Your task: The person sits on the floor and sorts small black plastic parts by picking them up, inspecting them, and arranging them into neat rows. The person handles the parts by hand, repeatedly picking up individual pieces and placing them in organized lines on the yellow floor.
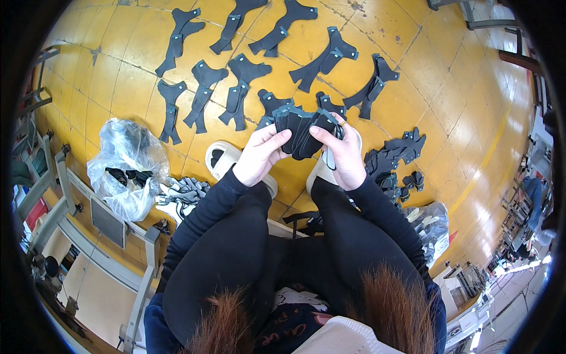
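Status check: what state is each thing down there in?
Left hand: closed, thumb on the held pieces.
Right hand: closed, thumb on them too.
Held black pieces: bunched, gripped by both hands.
Black floor pieces: spread out.
Right dark pile: heaped.
Left clear bag: bulging, dark items inside.
Grey-and-white pile: heaped.
Cream shoes: worn.

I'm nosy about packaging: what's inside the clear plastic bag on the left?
Black pieces show inside the clear plastic bag, around its middle. Its crumpled folds obscure the rest; whatever lies deeper can't be seen.
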Available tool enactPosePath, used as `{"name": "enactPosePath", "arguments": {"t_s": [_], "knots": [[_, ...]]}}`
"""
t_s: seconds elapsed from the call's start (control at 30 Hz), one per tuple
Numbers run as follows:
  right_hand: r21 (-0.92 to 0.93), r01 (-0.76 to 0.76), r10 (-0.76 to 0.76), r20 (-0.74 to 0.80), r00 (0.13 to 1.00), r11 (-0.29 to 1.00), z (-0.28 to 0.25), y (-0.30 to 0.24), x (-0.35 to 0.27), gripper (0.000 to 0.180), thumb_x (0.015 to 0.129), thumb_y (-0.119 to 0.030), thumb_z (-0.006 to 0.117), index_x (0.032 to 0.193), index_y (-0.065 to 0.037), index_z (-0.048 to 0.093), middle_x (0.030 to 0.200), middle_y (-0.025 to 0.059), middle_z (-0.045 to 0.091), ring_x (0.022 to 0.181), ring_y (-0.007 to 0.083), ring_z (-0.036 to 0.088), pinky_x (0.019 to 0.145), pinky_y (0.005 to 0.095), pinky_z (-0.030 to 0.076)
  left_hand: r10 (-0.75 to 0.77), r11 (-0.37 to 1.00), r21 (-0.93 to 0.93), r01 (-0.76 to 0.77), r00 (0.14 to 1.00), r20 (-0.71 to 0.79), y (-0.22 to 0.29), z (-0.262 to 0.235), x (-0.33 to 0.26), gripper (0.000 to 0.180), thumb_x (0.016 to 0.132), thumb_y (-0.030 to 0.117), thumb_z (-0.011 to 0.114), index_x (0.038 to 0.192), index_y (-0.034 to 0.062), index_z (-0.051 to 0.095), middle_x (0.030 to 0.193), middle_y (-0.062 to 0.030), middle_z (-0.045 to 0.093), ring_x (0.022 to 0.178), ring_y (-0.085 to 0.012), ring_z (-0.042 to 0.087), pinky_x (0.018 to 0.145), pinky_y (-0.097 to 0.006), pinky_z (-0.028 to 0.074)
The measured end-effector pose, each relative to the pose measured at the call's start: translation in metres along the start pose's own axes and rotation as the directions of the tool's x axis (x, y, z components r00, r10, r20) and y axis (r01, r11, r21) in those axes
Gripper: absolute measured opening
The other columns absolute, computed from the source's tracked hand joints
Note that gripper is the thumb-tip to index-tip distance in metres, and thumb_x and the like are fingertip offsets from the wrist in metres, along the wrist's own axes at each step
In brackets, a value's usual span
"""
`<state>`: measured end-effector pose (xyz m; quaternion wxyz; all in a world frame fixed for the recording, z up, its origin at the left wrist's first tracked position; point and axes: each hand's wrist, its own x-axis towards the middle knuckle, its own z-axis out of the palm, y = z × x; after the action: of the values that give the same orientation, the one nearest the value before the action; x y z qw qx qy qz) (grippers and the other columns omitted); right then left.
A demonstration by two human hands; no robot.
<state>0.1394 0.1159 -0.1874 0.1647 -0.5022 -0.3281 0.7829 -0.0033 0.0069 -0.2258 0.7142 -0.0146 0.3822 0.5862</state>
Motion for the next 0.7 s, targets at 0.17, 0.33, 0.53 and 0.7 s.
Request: {"name": "enactPosePath", "arguments": {"t_s": [0.17,0.33,0.53,0.7], "knots": [[0.039,-0.020,0.022,-0.051,0.998,0.999,-0.005,0.003,0.002,0.033,0.080,-0.010,0.073,0.105,-0.005,0.053,0.088,0.0004,0.061,0.076,0.0048,0.055,0.067,0.0195,0.043,0.015,1.000,-0.009,-0.016,0.999,-0.046,0.002,0.001,0.002,0.027,0.095,0.013,0.050,0.119,-0.0007,0.052,0.115,-0.0099,0.061,0.102,-0.0170,0.061,0.089,-0.034,0.050],[0.020,0.053,-0.053,0.001,0.999,0.998,-0.012,0.008,0.009,0.024,0.077,-0.009,0.076,0.088,-0.007,0.055,0.078,-0.0017,0.060,0.068,0.0027,0.052,0.061,0.0180,0.040,0.082,0.995,0.049,-0.081,0.996,-0.023,0.001,-0.004,0.005,0.026,0.092,0.006,0.054,0.117,-0.0001,0.054,0.114,-0.0098,0.061,0.099,-0.0159,0.062,0.087,-0.032,0.050],[-0.025,0.075,-0.075,-0.009,0.997,0.997,-0.006,0.006,0.007,0.022,0.077,-0.008,0.076,0.081,-0.009,0.055,0.072,-0.0032,0.058,0.060,0.0017,0.047,0.054,0.0177,0.036,0.124,0.982,0.159,-0.105,0.985,-0.119,0.001,-0.001,0.008,0.025,0.088,0.004,0.059,0.113,0.0006,0.057,0.109,-0.0092,0.064,0.096,-0.0160,0.062,0.084,-0.030,0.051],[0.044,-0.017,0.019,-0.050,0.999,0.999,-0.020,0.012,0.013,0.017,0.079,-0.007,0.072,0.086,-0.010,0.057,0.074,-0.0047,0.056,0.059,0.0035,0.046,0.054,0.0183,0.036,0.198,0.980,0.057,-0.191,0.959,-0.202,0.007,-0.001,0.010,0.022,0.088,0.003,0.058,0.110,0.0025,0.057,0.106,-0.0078,0.064,0.094,-0.0152,0.063,0.083,-0.030,0.052]]}}
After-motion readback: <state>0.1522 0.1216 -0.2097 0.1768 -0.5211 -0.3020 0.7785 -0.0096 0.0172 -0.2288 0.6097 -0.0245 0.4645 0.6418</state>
